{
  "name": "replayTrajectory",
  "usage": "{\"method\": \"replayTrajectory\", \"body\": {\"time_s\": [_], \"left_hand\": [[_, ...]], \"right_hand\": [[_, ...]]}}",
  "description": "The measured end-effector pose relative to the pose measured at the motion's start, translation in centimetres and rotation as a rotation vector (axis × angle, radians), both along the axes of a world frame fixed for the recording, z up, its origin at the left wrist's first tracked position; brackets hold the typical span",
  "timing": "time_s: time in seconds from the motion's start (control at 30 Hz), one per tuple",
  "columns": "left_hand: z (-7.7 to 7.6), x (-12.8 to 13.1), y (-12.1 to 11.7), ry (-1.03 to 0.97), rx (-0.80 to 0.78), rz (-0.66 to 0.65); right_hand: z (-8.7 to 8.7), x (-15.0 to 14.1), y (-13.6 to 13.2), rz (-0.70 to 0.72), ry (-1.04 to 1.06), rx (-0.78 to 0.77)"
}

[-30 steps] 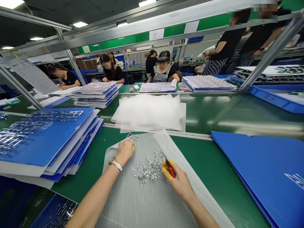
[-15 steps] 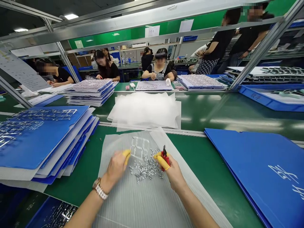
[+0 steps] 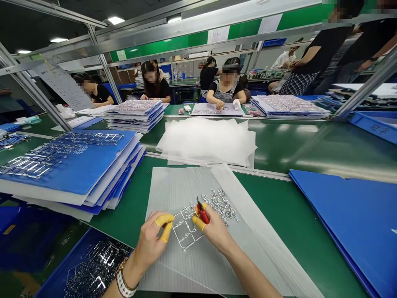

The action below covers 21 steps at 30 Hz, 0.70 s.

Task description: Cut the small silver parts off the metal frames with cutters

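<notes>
My left hand [image 3: 151, 238], with yellow finger cots on its thumb and finger, is closed on the left edge of a shiny chrome sprue frame [image 3: 185, 249]. Small parts show inside the frame's openings. My right hand [image 3: 214, 231], also with yellow finger cots, grips red-handled nippers [image 3: 203, 214], dark jaws pointing up and away. Its fingers are by the frame's right side and hide part of it. Beyond that hand, a loose pile of small chrome parts [image 3: 221, 205] lies on a pale foam sheet [image 3: 173, 186].
At left stands a stack of blue boards [image 3: 102, 174] bearing chrome frames, above a blue bin [image 3: 58, 273] of empty-looking sprues. Blue sheets [image 3: 341, 207] lie right. White sheets [image 3: 204, 140] lie ahead. A co-worker [image 3: 229, 82] sits opposite; metal posts [image 3: 366, 78] frame the bench.
The chrome frame has come nearer and turned, now in front of the pile and between my hands. My right hand with the nippers has moved to its right side. The view has swung left.
</notes>
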<state>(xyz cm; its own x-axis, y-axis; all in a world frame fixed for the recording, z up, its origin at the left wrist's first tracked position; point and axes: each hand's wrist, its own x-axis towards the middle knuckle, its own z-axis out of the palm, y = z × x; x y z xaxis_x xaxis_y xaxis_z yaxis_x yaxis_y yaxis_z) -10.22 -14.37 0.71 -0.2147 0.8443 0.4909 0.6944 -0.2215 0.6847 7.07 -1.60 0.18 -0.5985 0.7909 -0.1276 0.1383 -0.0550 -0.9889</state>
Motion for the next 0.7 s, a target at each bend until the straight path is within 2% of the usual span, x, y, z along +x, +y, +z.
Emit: {"method": "replayTrajectory", "body": {"time_s": [0.1, 0.17, 0.23, 0.33, 0.4, 0.5, 0.6, 0.7], "left_hand": [[-0.6, 0.5, 0.4, -0.380, 0.027, 0.113], [-1.6, 1.1, 0.9, -0.714, 0.067, 0.170], [-2.7, 1.6, 1.2, -0.994, 0.072, 0.171], [-3.8, 2.0, 1.1, -1.180, -0.018, 0.123], [-3.8, 1.4, 0.7, -1.184, -0.067, 0.070], [-2.7, -0.3, 0.7, -1.125, -0.175, -0.030], [-1.2, -1.4, 1.9, -1.139, -0.391, -0.225], [-0.7, -0.8, 3.5, -1.222, -0.524, -0.420]], "right_hand": [[-0.3, -1.1, -1.2, -0.033, 0.077, -0.143], [-0.4, -2.0, -1.9, -0.092, 0.148, -0.272], [-0.5, -2.6, -2.4, -0.131, 0.212, -0.361], [-0.5, -2.4, -2.1, -0.097, 0.240, -0.355], [-0.1, -1.7, -1.3, -0.014, 0.190, -0.254], [1.5, -0.5, 0.1, 0.239, 0.041, 0.010], [3.9, -0.4, 1.1, 0.531, -0.111, 0.320], [5.6, -1.3, 1.3, 0.667, -0.174, 0.550]]}}
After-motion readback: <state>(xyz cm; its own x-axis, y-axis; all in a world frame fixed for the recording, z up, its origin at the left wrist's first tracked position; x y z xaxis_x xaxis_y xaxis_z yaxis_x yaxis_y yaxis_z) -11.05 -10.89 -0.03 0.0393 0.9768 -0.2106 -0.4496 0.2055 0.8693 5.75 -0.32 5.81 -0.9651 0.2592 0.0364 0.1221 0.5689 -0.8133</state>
